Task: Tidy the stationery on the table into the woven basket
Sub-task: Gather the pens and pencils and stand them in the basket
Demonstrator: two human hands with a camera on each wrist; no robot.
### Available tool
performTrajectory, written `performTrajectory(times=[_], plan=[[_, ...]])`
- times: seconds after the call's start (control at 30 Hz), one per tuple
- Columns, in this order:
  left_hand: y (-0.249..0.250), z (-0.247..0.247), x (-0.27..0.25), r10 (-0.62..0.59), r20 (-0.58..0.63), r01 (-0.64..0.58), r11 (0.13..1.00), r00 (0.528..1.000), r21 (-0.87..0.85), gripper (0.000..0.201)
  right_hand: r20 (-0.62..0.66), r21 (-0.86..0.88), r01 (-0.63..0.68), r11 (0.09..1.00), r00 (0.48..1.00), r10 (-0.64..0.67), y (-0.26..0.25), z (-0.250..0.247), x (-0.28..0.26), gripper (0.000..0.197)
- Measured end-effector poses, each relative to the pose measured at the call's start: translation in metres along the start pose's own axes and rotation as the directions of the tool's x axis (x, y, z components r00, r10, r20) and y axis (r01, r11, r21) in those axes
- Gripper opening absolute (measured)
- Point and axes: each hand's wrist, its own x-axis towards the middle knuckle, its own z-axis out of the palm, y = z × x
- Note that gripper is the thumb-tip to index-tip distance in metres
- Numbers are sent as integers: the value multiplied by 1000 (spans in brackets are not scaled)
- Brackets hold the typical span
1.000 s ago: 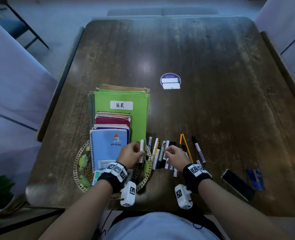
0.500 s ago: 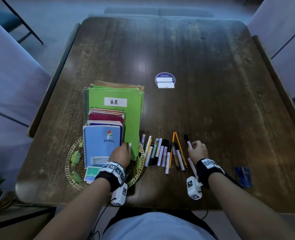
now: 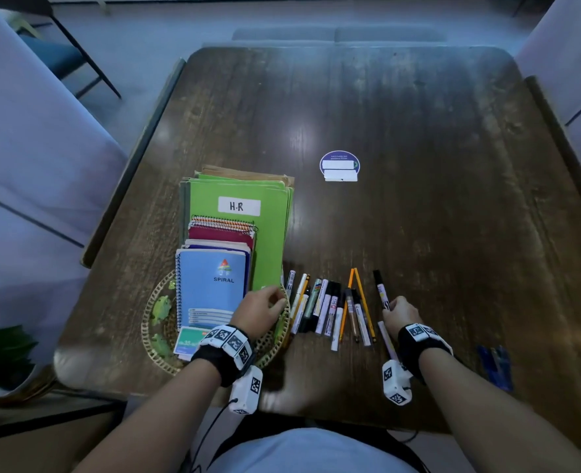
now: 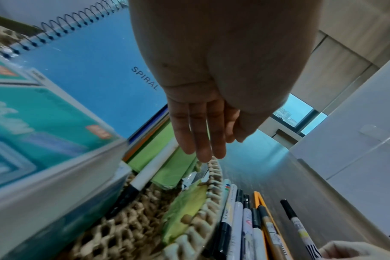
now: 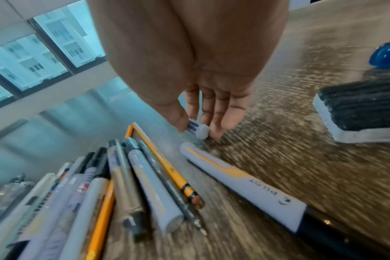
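Right hand on a marker, left hand over the basket.
We note the right hand (image 3: pixel 401 312) pinching the black-capped marker (image 3: pixel 381 289) on the table (image 3: pixel 418 165), right of the pen row (image 3: pixel 330 308). Left hand (image 4: pixel 203 133), fingers straight, grasps nothing above the woven basket (image 3: pixel 152 331), a white marker (image 4: pixel 154 167) lying under its fingertips.

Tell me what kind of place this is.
Probably an office or meeting room: a green folder labelled H.R, a whiteboard eraser, and markers on a wooden table.
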Motion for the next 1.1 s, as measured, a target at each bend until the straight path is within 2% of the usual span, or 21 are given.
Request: performTrajectory(times=[0.07, 0.17, 0.3, 0.37, 0.47, 0.6, 0.7, 0.77, 0.97, 1.1], plan=[[8, 0, 3, 26, -6, -27, 999, 1000, -21, 10, -7, 60, 33, 998, 999, -33, -10, -4, -9, 10], [23, 2, 7, 135, -39, -136, 991, 990, -22, 9, -13, 153, 175, 973, 984, -175, -33, -11, -29, 7], [40, 3, 17, 294, -100, -295, 955, 951, 1, 21, -57, 291, 407, 866, 911, -408, -67, -21, -57, 4], [45, 0, 22, 340, -88, -340, 940, 936, 21, 28, -54, 318, 491, 811, 863, -502, -85, -26, -69, 4], [48, -9, 25, 334, -2, -334, 942, 942, 17, 38, -9, 342, 561, 754, 804, -594, -109, -28, -78, 2], [40, -23, 20, 291, 40, -291, 957, 956, -23, 23, 16, 349, 603, 717, 761, -648, -136, -18, -82, 3], [27, -29, 14, 232, 3, -231, 972, 973, -45, 24, 32, 460, 541, 704, 782, -623, -146, -7, -82, 5], [16, -31, 10, 148, -16, -149, 987, 989, -52, 30, 47, 450, 495, 744, 819, -573, -145, -1, -77, 3], [-17, -30, 1, -122, -41, 118, 988, 992, -95, 27, 139, 166, 280, 946, 943, -303, -112, 15, -54, 13], [-33, -22, 1, -211, -12, 209, 974, 977, -84, 32, 163, -2, 173, 985, 972, -170, -88, 28, -50, 12]])
